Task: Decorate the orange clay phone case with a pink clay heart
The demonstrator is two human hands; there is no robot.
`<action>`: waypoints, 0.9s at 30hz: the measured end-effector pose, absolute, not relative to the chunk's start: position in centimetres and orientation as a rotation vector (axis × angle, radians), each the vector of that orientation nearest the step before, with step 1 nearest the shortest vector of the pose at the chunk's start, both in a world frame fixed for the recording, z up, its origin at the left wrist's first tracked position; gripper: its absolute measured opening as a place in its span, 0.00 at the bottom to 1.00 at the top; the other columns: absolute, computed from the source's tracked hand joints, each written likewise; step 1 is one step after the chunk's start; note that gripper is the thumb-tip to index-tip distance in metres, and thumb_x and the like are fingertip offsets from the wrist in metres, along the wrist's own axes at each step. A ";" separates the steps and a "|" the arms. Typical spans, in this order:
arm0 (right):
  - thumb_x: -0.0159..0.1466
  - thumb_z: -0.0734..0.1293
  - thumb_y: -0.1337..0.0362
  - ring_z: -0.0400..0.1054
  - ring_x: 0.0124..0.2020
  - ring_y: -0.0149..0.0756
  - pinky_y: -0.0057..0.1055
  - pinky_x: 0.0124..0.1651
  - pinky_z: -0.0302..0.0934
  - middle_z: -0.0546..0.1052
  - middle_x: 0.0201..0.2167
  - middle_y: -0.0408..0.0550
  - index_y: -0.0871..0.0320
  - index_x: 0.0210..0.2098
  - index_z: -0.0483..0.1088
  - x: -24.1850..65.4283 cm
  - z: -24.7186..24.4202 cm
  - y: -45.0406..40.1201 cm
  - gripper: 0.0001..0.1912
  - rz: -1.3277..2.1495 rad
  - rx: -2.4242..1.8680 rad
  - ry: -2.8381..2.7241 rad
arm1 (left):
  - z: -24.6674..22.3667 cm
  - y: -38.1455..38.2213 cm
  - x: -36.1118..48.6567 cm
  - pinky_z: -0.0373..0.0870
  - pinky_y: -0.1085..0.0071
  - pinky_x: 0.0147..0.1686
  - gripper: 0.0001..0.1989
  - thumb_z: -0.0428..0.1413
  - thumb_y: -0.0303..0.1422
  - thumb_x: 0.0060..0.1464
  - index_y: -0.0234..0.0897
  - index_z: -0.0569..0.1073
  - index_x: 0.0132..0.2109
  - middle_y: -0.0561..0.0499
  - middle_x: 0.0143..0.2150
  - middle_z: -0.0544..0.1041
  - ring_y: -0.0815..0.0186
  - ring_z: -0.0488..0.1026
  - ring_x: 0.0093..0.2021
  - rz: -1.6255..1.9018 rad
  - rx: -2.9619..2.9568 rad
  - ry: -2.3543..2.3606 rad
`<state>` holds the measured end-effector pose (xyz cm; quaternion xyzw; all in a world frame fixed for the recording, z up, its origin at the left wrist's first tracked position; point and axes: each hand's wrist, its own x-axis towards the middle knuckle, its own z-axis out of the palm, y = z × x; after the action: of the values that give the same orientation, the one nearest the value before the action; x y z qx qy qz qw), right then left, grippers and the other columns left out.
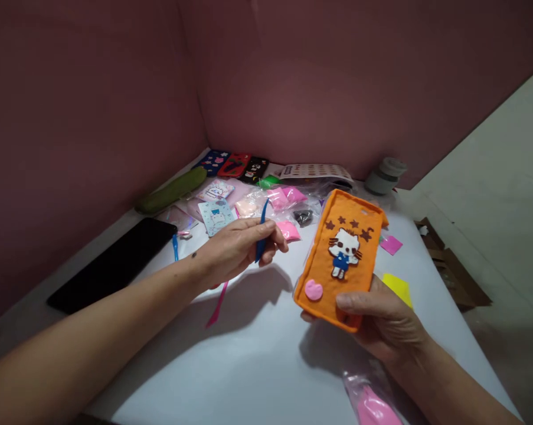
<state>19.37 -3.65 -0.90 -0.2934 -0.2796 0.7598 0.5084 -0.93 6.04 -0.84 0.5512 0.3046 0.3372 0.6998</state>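
My left hand [252, 242] pinches a blue modelling tool [261, 236], which stands nearly upright between thumb and fingers. On the right, my right hand [381, 319] grips the lower end of an orange clay-covered phone case [323, 248], thumb on its front. The case faces me, tilted slightly, and bears a white cat figure [347, 251] in blue clothes, several brown stars above it and a pink round piece [313, 290] at the lower left. A gap separates the blue tool from the case. Under my left hand lies a pink tool [217, 306] on the white table [231, 360].
A black phone [115, 262] and a green cucumber-like object [173, 192] lie at the left. Behind my hands are clay packets [286, 196], cards [217, 216], decorated cases [234, 166] and a jar [385, 176]. A pink packet [375, 407] lies near the front edge, a yellow piece [398, 288] at right.
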 end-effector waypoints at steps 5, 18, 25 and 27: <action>0.46 0.75 0.75 0.76 0.36 0.45 0.44 0.39 0.73 0.82 0.37 0.50 0.55 0.48 0.74 19.4 -1.5 -3.5 0.29 1.668 -0.809 -0.590 | -0.2 4.9 -1.2 0.64 0.75 0.37 0.19 0.51 0.44 0.62 0.34 0.76 0.33 0.48 0.34 0.74 0.68 0.69 0.38 0.849 1.344 0.772; 0.47 0.75 0.75 0.76 0.36 0.45 0.43 0.37 0.74 0.82 0.35 0.49 0.54 0.53 0.70 19.3 -2.8 -2.6 0.34 1.539 -0.845 -0.452 | 0.0 3.7 -0.9 0.68 0.76 0.26 0.09 0.57 0.36 0.58 0.33 0.75 0.36 0.50 0.33 0.75 0.73 0.70 0.26 0.727 1.358 0.660; 0.47 0.76 0.75 0.77 0.35 0.45 0.43 0.38 0.75 0.82 0.35 0.51 0.59 0.44 0.75 19.1 -2.9 -2.3 0.25 1.482 -0.886 -0.405 | 0.6 2.3 -0.3 0.72 0.75 0.23 0.04 0.55 0.26 0.57 0.34 0.75 0.34 0.54 0.22 0.73 0.71 0.71 0.23 0.937 1.578 0.615; 0.46 0.76 0.75 0.77 0.36 0.43 0.40 0.38 0.75 0.82 0.36 0.49 0.58 0.43 0.75 19.1 -2.9 -2.3 0.24 1.456 -0.889 -0.394 | 0.5 2.0 -0.2 0.70 0.78 0.20 0.03 0.58 0.27 0.55 0.35 0.74 0.32 0.55 0.20 0.74 0.72 0.71 0.21 0.940 1.519 0.659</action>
<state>19.05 -2.33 -2.92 -0.3898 -0.1729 0.6385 0.6406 -0.22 2.01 0.45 0.6498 0.2822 0.4021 0.5801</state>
